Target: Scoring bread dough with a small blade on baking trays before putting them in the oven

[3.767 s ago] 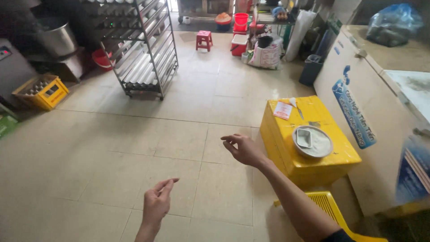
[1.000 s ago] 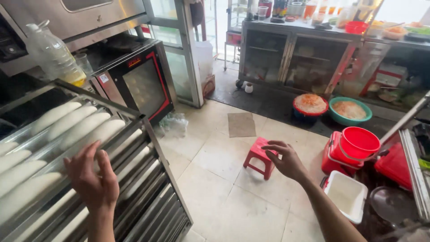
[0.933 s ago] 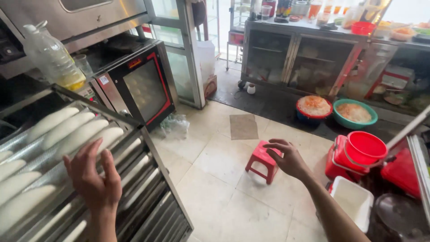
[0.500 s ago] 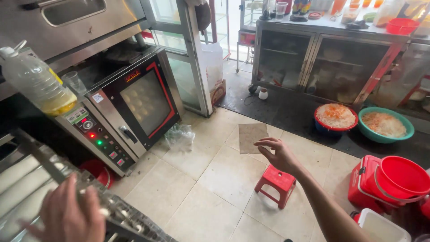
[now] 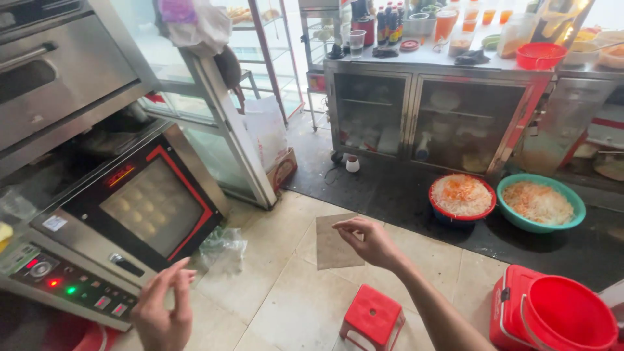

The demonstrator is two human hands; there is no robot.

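Note:
My left hand [image 5: 164, 312] is low at the left, fingers apart and empty, just in front of the oven's control panel [image 5: 65, 286] with its lit red and green lights. My right hand [image 5: 370, 242] hangs over the tiled floor in the middle, fingers loosely curled, holding nothing. Below it stands a small red plastic stool [image 5: 372, 318]. The oven door [image 5: 153, 208] has a red-framed window with rows of pale buns showing inside.
A red bowl [image 5: 462, 197] and a teal bowl [image 5: 541, 203] of shredded food sit on a dark mat. A red bucket [image 5: 565, 316] rests on a red box at right. A steel glass-door counter [image 5: 429, 110] carries bottles and cups. A crumpled plastic bag [image 5: 223, 247] lies by the oven.
The view has swung up and left, from the tray rack to the oven front. My left hand has come off the rack and now hovers by the control panel.

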